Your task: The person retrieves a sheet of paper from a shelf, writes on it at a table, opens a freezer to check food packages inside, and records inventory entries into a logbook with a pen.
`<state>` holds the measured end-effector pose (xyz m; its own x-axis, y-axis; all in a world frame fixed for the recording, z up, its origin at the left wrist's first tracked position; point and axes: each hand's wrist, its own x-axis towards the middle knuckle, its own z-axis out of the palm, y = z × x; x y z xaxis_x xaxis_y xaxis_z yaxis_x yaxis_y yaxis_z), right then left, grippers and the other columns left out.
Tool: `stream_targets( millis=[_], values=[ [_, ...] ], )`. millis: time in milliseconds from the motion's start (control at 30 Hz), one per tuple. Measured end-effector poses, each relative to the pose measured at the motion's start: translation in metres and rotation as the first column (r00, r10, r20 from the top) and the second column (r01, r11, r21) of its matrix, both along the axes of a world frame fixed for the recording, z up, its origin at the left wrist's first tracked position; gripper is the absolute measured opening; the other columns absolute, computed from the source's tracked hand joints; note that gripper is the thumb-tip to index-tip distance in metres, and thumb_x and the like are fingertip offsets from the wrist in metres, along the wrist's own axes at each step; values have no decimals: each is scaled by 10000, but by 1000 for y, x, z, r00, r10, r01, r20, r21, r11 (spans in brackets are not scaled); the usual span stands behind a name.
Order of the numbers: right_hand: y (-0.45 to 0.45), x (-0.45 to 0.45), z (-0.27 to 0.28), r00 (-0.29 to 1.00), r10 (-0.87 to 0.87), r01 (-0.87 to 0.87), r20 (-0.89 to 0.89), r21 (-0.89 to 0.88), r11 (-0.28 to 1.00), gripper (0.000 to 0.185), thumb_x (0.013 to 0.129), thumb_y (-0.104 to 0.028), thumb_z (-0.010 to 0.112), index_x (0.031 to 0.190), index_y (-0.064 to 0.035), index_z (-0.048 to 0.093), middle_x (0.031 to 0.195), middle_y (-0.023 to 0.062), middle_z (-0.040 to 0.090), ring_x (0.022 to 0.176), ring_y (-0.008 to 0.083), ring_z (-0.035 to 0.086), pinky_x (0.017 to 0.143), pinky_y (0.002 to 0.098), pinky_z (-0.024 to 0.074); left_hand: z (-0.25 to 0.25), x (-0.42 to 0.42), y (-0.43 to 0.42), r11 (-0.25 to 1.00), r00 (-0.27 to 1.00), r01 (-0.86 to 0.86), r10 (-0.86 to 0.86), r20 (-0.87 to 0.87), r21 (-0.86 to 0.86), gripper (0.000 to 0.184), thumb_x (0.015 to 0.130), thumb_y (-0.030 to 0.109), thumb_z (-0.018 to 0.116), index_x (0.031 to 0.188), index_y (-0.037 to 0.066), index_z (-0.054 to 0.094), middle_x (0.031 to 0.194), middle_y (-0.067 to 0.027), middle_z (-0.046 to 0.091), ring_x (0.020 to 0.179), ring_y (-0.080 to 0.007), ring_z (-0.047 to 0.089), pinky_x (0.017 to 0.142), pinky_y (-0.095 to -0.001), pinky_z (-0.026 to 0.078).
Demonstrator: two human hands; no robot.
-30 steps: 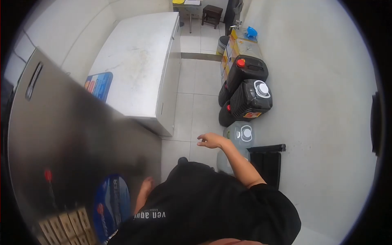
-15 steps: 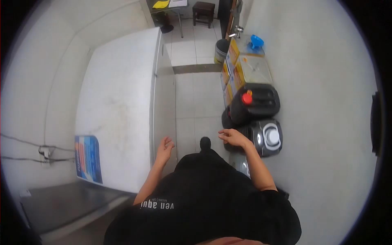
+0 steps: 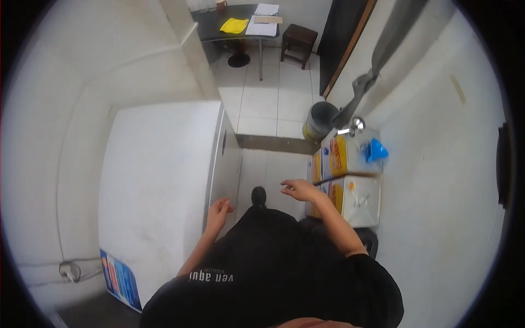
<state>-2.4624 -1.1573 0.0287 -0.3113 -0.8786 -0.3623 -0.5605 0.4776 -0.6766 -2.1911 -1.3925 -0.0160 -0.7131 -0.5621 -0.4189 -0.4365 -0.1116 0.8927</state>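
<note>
My left hand [image 3: 218,212] hangs beside the white chest freezer [image 3: 156,175], its fingers loosely bent and nothing in them. In front of my body, to the right, hovers my right hand [image 3: 299,189]; its fingers are slightly apart and hold nothing. Nearest to that hand are square metal tins with yellow labels [image 3: 358,201] along the right wall. A blue funnel [image 3: 376,150] rests on the farther tin, beside a shiny metal object [image 3: 356,126] I cannot make out. Below the hands, one black shoe [image 3: 258,197] shows on the tiled floor.
A raised sill [image 3: 276,143] crosses the passage ahead. Beyond it stand a grey bucket [image 3: 322,116], a brown stool [image 3: 299,42] and a dark table [image 3: 206,26] with a yellow cloth [image 3: 234,25] and papers [image 3: 262,27]. Grey fabric [image 3: 377,60] hangs at the right.
I have moved forward along the passage. The tins are now beside my right hand, and the black jerrycans have slipped mostly behind my arm and body. Both hands stay empty.
</note>
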Motion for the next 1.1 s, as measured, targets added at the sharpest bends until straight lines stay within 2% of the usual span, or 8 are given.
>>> stream_targets(
  millis=[233, 333, 400, 433, 533, 667, 867, 1100],
  values=[
    [-22, -185, 25, 936, -303, 296, 178, 64, 953, 454, 915, -334, 601, 1226, -4, 579, 1003, 191, 685, 918, 277, 669, 813, 360, 511, 46, -339, -92, 964, 886, 54, -167, -433, -262, 674, 911, 223, 636, 1427, 9, 260, 958, -128, 653, 814, -169, 644, 681, -286, 500],
    [-33, -269, -1, 857, -488, 495, 167, -1, 869, 423, 928, -294, 598, 1227, 5, 573, 1016, 194, 681, 916, 268, 666, 821, 349, 517, 89, -468, -113, 939, 906, 129, -243, -347, -320, 604, 907, 228, 627, 1397, 18, 344, 1003, -135, 654, 835, -206, 651, 659, -293, 500],
    [-50, -323, -2, 564, -563, 720, 604, -27, 693, 383, 960, -243, 562, 1237, 22, 556, 990, 172, 684, 901, 225, 661, 801, 314, 524, 88, -542, -129, 923, 907, 181, -291, -306, -340, 562, 899, 234, 626, 1365, 19, 399, 1031, -137, 651, 872, -239, 648, 692, -311, 499],
    [-64, -352, 1, 517, -555, 727, 651, 8, 686, 361, 974, -207, 541, 1242, 35, 542, 989, 162, 678, 908, 193, 652, 798, 294, 526, 83, -569, -131, 906, 905, 218, -327, -273, -362, 524, 890, 240, 625, 1334, 19, 453, 1059, -139, 649, 908, -273, 645, 725, -328, 499],
    [-106, -452, -5, 544, -564, 684, 622, 61, 727, 364, 969, -221, 549, 1230, 33, 553, 1021, 145, 677, 901, 181, 652, 793, 291, 518, 9, -634, -153, 808, 919, 82, -288, -269, -584, 472, 873, 242, 632, 1273, 16, 525, 1119, -170, 627, 1013, -313, 606, 823, -369, 475],
    [-178, -579, 6, 635, -566, 669, 525, -9, 743, 344, 967, -226, 545, 1217, 7, 578, 1005, 96, 675, 865, 144, 642, 741, 258, 497, -24, -686, -188, 930, 987, 97, -137, -89, -354, 508, 859, 248, 646, 1288, 13, 507, 1184, -209, 582, 1112, -335, 544, 933, -403, 429],
    [-275, -735, 29, 655, -463, 586, 598, -14, 811, 516, 932, -218, 608, 1385, -47, 429, 1144, 131, 623, 874, 186, 659, 756, 279, 519, -85, -762, -291, 770, 969, -199, 247, -5, -607, 634, 828, 295, 689, 1343, 25, 435, 1296, -227, 488, 1226, -374, 438, 1011, -479, 370],
    [-440, -893, -36, 960, -18, 84, 280, -226, 970, 766, 854, -323, 711, 1479, -138, 310, 1370, 208, 467, 1136, 296, 574, 888, 371, 508, -156, -887, -427, 676, 776, -370, 602, 189, -637, 690, 855, 341, 644, 1454, 201, 331, 1445, -220, 325, 1343, -409, 287, 1016, -626, 286]
  ],
)
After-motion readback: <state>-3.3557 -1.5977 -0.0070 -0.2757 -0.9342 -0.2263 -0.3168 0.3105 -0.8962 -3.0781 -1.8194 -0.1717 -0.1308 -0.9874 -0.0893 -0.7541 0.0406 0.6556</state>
